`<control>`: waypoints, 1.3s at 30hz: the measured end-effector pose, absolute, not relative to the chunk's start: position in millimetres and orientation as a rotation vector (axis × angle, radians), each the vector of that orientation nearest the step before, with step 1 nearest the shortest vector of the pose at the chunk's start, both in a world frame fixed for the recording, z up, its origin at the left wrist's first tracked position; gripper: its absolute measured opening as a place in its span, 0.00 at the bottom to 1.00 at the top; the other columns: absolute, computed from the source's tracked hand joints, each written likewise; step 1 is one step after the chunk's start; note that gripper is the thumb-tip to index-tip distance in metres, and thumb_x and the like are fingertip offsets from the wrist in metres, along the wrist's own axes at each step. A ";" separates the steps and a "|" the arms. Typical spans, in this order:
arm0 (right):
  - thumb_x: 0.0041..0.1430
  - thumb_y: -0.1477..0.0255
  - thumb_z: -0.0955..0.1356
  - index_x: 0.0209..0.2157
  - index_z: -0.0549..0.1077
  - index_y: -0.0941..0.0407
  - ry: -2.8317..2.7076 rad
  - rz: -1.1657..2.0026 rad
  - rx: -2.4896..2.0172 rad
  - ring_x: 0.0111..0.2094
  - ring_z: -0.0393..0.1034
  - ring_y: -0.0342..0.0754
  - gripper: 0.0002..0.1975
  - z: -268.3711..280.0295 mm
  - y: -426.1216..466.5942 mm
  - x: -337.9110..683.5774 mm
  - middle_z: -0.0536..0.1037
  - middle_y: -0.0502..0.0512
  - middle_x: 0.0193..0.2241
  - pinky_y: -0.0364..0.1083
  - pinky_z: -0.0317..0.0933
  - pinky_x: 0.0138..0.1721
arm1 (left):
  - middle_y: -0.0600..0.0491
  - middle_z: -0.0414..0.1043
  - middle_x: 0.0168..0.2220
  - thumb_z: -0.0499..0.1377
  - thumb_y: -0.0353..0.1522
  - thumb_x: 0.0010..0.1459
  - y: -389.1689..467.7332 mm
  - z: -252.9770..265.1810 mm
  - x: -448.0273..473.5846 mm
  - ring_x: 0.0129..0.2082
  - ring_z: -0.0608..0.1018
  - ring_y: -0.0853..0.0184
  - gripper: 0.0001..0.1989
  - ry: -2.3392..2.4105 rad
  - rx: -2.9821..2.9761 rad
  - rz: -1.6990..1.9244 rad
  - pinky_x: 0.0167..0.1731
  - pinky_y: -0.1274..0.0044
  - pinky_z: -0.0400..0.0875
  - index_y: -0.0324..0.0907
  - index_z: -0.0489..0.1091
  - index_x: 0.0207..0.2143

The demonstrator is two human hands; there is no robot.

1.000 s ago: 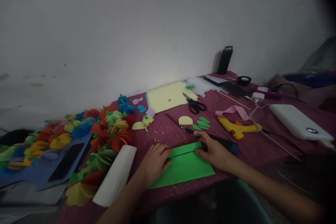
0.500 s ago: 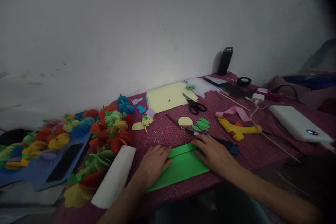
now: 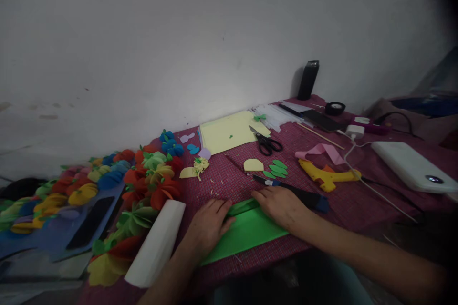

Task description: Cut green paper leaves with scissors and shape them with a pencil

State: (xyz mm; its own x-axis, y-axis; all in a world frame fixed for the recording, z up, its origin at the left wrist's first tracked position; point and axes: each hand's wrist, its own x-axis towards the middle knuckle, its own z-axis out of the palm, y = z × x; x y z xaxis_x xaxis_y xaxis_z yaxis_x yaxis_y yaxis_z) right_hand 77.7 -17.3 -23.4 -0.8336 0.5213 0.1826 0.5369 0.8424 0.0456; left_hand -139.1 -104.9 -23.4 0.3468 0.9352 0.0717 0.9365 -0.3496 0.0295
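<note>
The green sheet (image 3: 245, 234) lies beneath and between both hands. The left hand (image 3: 208, 225) and right hand (image 3: 281, 207) rest unclenched on its folded far edge; a white roll (image 3: 157, 244) lies left of the left hand.

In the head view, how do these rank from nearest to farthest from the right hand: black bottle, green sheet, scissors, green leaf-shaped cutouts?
1. Green sheet: under the right hand, touching it.
2. Green leaf-shaped cutouts: just beyond the hand.
3. Scissors: farther back, beyond the cutouts.
4. Black bottle: at the back, off to the right.
</note>
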 end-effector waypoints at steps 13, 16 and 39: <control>0.57 0.81 0.65 0.34 0.72 0.57 -2.937 -0.159 -0.853 0.32 0.71 0.49 0.07 -18.2 -10.6 73.8 0.77 0.55 0.31 0.45 0.58 0.30 | 0.52 0.74 0.33 0.51 0.28 0.62 -111.6 -36.1 -163.3 0.35 0.73 0.63 0.09 -1.921 -2.320 -0.160 0.37 0.72 0.69 0.41 0.71 0.38; 0.57 0.82 0.64 0.34 0.72 0.57 -2.931 -0.162 -0.841 0.31 0.71 0.49 0.07 -21.8 -9.9 75.5 0.76 0.55 0.31 0.45 0.57 0.28 | 0.51 0.75 0.35 0.53 0.26 0.61 -115.4 -41.0 -169.9 0.35 0.74 0.62 0.09 -1.869 -2.267 -0.164 0.37 0.72 0.69 0.41 0.71 0.41; 0.52 0.84 0.66 0.28 0.72 0.58 -2.931 -0.249 -0.671 0.27 0.69 0.48 0.08 -29.9 -8.1 73.2 0.75 0.53 0.25 0.46 0.54 0.25 | 0.48 0.73 0.49 0.47 0.19 0.55 -138.7 -35.0 -172.8 0.46 0.75 0.60 0.22 -1.860 -2.187 0.094 0.42 0.69 0.68 0.39 0.70 0.49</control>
